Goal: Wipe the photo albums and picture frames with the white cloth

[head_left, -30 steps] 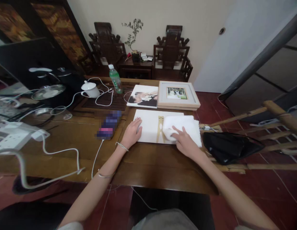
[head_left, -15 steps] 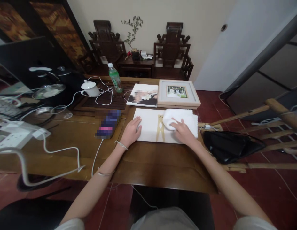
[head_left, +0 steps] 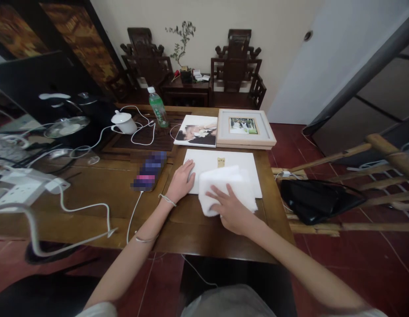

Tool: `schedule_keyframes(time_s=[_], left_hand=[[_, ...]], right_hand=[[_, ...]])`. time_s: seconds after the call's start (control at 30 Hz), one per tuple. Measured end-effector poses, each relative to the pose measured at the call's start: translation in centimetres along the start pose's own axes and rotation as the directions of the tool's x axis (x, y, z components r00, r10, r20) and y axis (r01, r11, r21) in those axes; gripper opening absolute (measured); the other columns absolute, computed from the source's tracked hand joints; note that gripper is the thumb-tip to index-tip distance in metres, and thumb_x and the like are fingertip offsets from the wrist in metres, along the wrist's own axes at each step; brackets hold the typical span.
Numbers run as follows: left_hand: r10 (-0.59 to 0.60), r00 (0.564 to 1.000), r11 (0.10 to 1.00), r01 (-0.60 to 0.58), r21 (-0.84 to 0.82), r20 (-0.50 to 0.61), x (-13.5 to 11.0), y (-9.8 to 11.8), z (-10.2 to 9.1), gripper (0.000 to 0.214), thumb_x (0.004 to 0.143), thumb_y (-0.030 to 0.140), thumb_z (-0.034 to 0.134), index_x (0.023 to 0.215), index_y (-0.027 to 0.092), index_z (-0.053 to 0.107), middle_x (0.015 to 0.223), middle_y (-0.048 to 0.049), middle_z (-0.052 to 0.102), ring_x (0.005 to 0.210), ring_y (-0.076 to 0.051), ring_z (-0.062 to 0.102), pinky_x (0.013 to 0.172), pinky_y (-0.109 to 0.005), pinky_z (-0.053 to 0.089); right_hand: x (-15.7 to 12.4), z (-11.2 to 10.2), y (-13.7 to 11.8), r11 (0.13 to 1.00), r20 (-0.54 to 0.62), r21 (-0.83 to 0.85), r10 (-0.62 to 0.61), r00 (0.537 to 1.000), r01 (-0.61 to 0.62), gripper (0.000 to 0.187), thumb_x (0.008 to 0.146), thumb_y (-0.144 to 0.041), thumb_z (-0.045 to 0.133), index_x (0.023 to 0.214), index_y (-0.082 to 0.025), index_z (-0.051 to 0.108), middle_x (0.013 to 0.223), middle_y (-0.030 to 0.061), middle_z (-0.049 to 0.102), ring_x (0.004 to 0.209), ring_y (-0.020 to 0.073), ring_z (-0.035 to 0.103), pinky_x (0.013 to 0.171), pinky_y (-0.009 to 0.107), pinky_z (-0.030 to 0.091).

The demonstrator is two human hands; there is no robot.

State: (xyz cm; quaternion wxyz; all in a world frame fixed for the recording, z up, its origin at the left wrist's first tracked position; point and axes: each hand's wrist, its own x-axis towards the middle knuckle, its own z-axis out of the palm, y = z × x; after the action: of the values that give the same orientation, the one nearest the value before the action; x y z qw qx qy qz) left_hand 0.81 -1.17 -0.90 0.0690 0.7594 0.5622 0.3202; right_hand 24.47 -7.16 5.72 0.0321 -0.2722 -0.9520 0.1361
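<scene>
A white rectangular panel [head_left: 204, 160] lies on the wooden table, with a tan fitting [head_left: 221, 162] at its upper middle, mostly hidden by the cloth. My left hand [head_left: 181, 180] rests flat at the panel's left edge, fingers out and holding nothing. My right hand [head_left: 233, 212] presses down on a folded white towel [head_left: 220, 180], its fingers spread over the fabric. The towel covers the panel's lower middle and hangs past its near edge onto the table.
Behind the panel lie a photo print [head_left: 197, 132] and a light wooden picture frame [head_left: 267, 127]. Leftward are a phone [head_left: 149, 171] on a cable, a green bottle [head_left: 158, 108], a lidded white cup [head_left: 124, 123] and a power strip [head_left: 19, 189]. A black bag [head_left: 313, 200] sits at right.
My right hand has swept the towel left and toward me, from the panel's right side to its lower middle. The panel's right part now shows. My left hand has stayed put.
</scene>
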Motion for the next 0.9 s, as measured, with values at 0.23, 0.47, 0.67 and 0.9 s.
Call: schedule_keyframes(time_s=[0.23, 0.47, 0.67, 0.9], left_hand=[[-0.079, 0.994, 0.996, 0.081, 0.026, -0.07, -0.4, 0.0, 0.7, 0.044, 0.086, 0.025, 0.047, 0.126, 0.008, 0.051, 0.143, -0.0225, 0.037, 0.138, -0.034, 0.029, 0.11, -0.052, 0.029], [-0.281, 0.956, 0.944, 0.26, -0.204, -0.082, 0.0, -0.4, -0.4, 0.053, 0.077, 0.031, 0.061, 0.125, 0.012, 0.053, 0.129, -0.0164, 0.055, 0.124, -0.032, 0.048, 0.107, -0.049, 0.033], [-0.498, 0.867, 0.501, 0.307, -0.809, 0.02, 0.9, 0.0, -2.0, 0.056, 0.071, 0.036, 0.069, 0.121, 0.013, 0.056, 0.128, -0.0156, 0.058, 0.119, -0.029, 0.054, 0.104, -0.045, 0.038], [-0.555, 0.819, 0.057, 0.209, -0.976, 0.143, 1.1, 1.2, -4.3, 0.054, 0.085, 0.05, 0.045, 0.123, 0.012, 0.053, 0.131, -0.019, 0.055, 0.116, -0.03, 0.057, 0.094, -0.045, 0.049]], right_hand=[[-5.2, -1.4, 5.4, 0.984, -0.136, 0.085, 0.165, 0.977, -0.155, 0.049, 0.064, 0.006, 0.034, 0.097, -0.017, 0.061, 0.142, 0.012, 0.045, 0.139, 0.0268, 0.026, 0.11, 0.066, 0.014], [-6.6, 0.4, 8.3, 0.959, -0.265, 0.041, 0.282, 0.922, -0.281, 0.049, 0.066, 0.005, 0.032, 0.103, -0.016, 0.056, 0.149, 0.0134, 0.034, 0.142, 0.0277, 0.01, 0.107, 0.069, 0.014], [-5.8, 0.6, 7.7, 0.949, -0.362, 0.06, 0.309, 0.88, -0.309, 0.019, 0.083, -0.01, 0.041, 0.094, -0.017, 0.055, 0.145, 0.0188, 0.039, 0.141, 0.0303, 0.019, 0.108, 0.067, 0.015], [-2.8, -0.1, 4.5, 0.972, -0.446, 0.013, 0.215, 0.869, -0.234, 0.024, 0.082, -0.042, 0.061, 0.09, -0.019, 0.057, 0.149, 0.015, 0.034, 0.14, 0.0324, 0.02, 0.111, 0.062, 0.017]])
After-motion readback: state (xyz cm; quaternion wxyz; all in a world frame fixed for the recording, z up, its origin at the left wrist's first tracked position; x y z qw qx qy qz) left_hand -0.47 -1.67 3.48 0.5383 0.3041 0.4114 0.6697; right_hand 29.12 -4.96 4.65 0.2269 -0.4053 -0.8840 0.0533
